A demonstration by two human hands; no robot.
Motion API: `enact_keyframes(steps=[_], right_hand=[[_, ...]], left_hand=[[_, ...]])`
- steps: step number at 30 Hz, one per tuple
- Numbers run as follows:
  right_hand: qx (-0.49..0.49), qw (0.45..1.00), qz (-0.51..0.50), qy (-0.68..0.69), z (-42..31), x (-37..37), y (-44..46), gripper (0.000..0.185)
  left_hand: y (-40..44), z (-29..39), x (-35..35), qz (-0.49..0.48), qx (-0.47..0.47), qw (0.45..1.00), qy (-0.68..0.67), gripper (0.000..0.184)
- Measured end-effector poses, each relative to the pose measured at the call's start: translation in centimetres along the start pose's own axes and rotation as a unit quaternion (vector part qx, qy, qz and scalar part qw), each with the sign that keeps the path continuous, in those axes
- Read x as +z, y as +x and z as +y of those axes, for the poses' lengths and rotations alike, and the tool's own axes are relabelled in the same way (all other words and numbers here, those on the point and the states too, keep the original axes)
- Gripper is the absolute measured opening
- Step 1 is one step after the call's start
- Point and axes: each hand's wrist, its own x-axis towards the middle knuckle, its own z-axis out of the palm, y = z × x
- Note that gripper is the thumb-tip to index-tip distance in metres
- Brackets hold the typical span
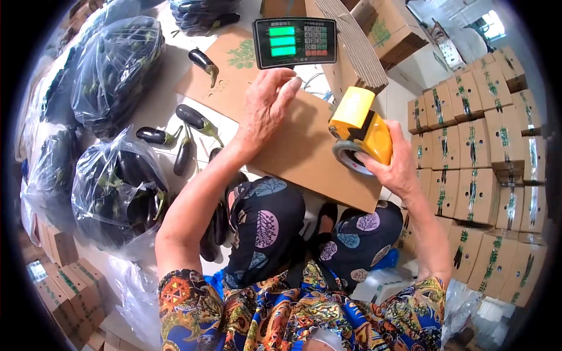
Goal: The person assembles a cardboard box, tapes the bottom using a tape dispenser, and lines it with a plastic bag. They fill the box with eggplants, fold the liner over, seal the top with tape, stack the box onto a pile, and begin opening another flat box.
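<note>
My right hand (396,161) is wrapped round a yellow tape dispenser (374,140) with a roll of tape in it, held above the right part of a brown cardboard box (304,146). Over the box's left side, my left hand (266,108) is closed, its thumb near the curled fingers. What it holds, if anything, I cannot make out. Just beyond it stands a scale display (294,42) with three lit green windows and a keypad. The box lies in front of my knees, and a green leaf print shows on its far left part.
Loose eggplants (196,117) lie on the floor at the left. Clear plastic bags of eggplants (120,193) stand beyond them. Stacked taped cartons (477,146) fill the right side. Flattened cardboard (351,47) leans behind the box, and more cartons (73,292) are at lower left.
</note>
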Motion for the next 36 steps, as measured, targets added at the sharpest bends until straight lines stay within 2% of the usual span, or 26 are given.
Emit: enact_keyframes(steps=[1, 2, 4, 6, 10, 13, 16, 20, 21, 22, 24, 26, 28, 30, 34, 36], right_hand=[[-0.002, 1.0, -0.002, -0.002, -0.1, 0.0, -0.1, 0.055], [-0.005, 1.0, -0.006, -0.004, -0.3, -0.1, -0.1, 0.056], [-0.003, 1.0, -0.009, -0.018, -0.8, -0.1, 0.1, 0.056], [-0.004, 1.0, -0.012, -0.024, -1.1, -0.1, 0.3, 0.056], [-0.002, 0.999, -0.021, -0.032, -1.0, -0.2, 0.4, 0.055], [-0.018, 0.999, -0.02, -0.032, -1.0, 0.0, 0.7, 0.055], [-0.015, 0.999, -0.026, -0.038, -1.2, 0.2, 1.0, 0.056], [-0.02, 0.996, -0.053, -0.071, -1.8, 0.1, 1.8, 0.059], [-0.02, 0.995, -0.061, -0.08, -2.3, 0.1, 2.0, 0.06], [-0.041, 0.993, -0.066, -0.093, -2.7, 0.1, 2.1, 0.061], [-0.083, 0.987, -0.072, -0.119, -3.4, 0.3, 2.4, 0.063], [-0.083, 0.984, -0.078, -0.14, -3.3, 0.0, 2.3, 0.062], [-0.076, 0.977, -0.086, -0.18, -2.6, -0.6, 2.0, 0.061], [-0.086, 0.974, -0.091, -0.188, -2.9, -0.7, 2.1, 0.058], [-0.061, 0.972, -0.112, -0.197, -3.6, -0.1, 3.1, 0.053], [-0.05, 0.97, -0.121, -0.205, -3.6, -0.1, 3.1, 0.052]], left_hand=[[-0.3, 2.6, -0.2, -0.027, -0.111, 0.989, -0.092, 0.036], [-0.3, 3.7, -0.6, -0.103, -0.199, 0.966, -0.127, 0.048], [-0.4, 5.9, -0.4, -0.174, -0.333, 0.896, -0.236, 0.049], [-0.3, 5.1, 0.2, -0.254, -0.313, 0.883, -0.239, 0.044], [-0.5, 3.0, 1.4, -0.214, -0.356, 0.819, -0.395, 0.031], [-0.3, 3.2, 1.0, -0.191, -0.444, 0.747, -0.456, 0.021], [-0.9, 2.9, 1.3, -0.196, -0.369, 0.81, -0.412, 0.018], [-0.8, 3.2, 0.8, -0.195, -0.28, 0.918, -0.201, 0.02], [-1.3, 0.3, 1.6, -0.121, -0.203, 0.954, -0.186, 0.021], [-0.6, 1.1, -0.8, -0.152, -0.292, 0.917, -0.224, 0.024], [-0.5, 1.8, -3.1, -0.157, -0.29, 0.931, -0.16, 0.029], [-0.5, -0.2, -5.9, -0.068, -0.333, 0.926, -0.165, 0.03], [-0.6, -2.8, -9.4, 0.059, -0.377, 0.91, -0.16, 0.024], [-1.5, -6.0, -13.8, 0.015, -0.378, 0.908, -0.181, 0.018], [-3.0, -8.6, -12.6, 0.059, -0.364, 0.912, -0.182, 0.021], [-3.6, -9.4, -12.1, 0.05, -0.361, 0.913, -0.184, 0.023]])
